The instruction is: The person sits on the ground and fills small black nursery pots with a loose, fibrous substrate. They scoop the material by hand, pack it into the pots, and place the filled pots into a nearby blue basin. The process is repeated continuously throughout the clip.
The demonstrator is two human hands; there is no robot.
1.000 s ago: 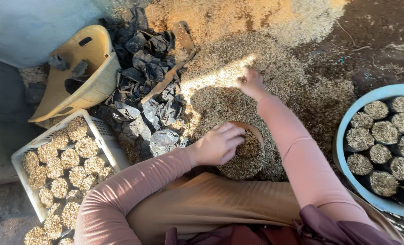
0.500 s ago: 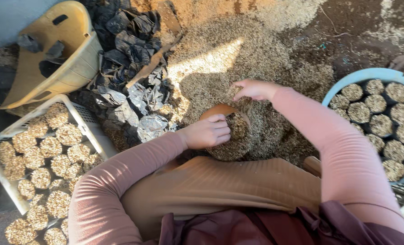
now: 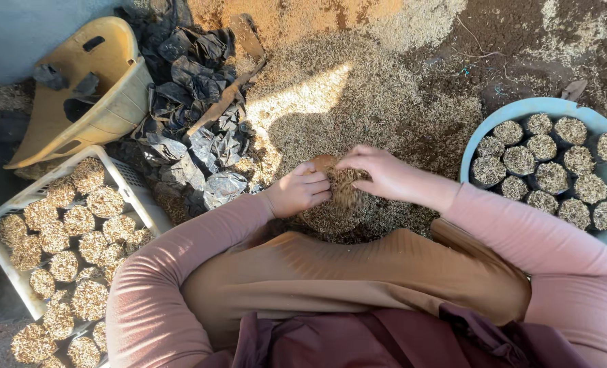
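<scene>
Husk-filled and round, the small planting bag (image 3: 332,217) sat on the ground just in front of the person's knees, at the near edge of a broad heap of pale husk (image 3: 358,102), and both hands met over its mouth. Farthest left lay a white plastic crate (image 3: 136,197), packed with filled bags whose tops showed the same straw-coloured husk. Above the crate a yellow plastic container (image 3: 105,95) lay tipped on its side, with a few dark scraps inside it. Just right of that container a loose pile of empty black bags (image 3: 194,102) spread across the ground, reaching down to the crate's corner and touching the edge of the husk heap.

Next came the left hand (image 3: 296,193), its fingers curled together on the near left rim of the bag, holding it. A rounded brown piece showed just above those fingers; what it was could not be told. The right hand (image 3: 378,174) rested over the top of the bag, its fingers bent and closed on a clump of husk (image 3: 347,185) at the opening, so that the two hands almost touched. Pink sleeves covered both arms to the wrists.

Farthest right stood a light blue basin (image 3: 555,105), partly cut off by the picture's edge, holding more filled bags set close together, well apart from the bag in hand.
</scene>
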